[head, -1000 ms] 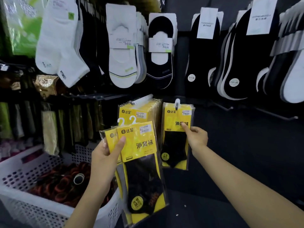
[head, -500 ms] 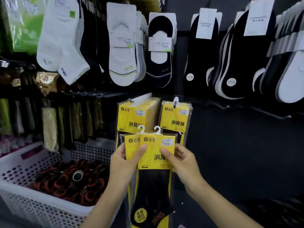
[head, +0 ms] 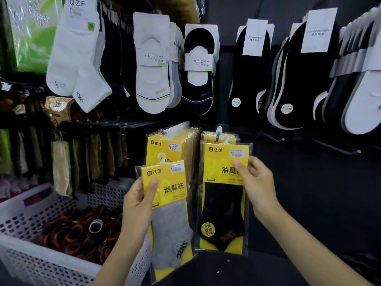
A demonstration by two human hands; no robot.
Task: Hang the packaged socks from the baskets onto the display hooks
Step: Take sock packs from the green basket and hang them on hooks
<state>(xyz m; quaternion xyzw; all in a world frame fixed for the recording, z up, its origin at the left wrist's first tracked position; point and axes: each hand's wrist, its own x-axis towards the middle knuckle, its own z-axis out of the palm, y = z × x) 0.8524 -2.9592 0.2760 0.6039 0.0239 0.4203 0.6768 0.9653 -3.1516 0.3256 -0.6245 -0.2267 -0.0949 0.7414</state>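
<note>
Two clear-plastic packets with yellow cards are held. The left hand (head: 140,205) grips the grey-sock packet (head: 171,213) near the white perforated plastic basket (head: 41,203). The right hand (head: 257,182) pinches the black-sock packet (head: 222,203) by its card edge, its small white hanger just beside the white-tipped display hook (head: 219,132). That hanger could miss the tip, and so light a pinch could let the slick packet slip.

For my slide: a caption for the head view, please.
Right hand holds black-sock pack by the hook; left hand holds grey-sock pack.
</note>
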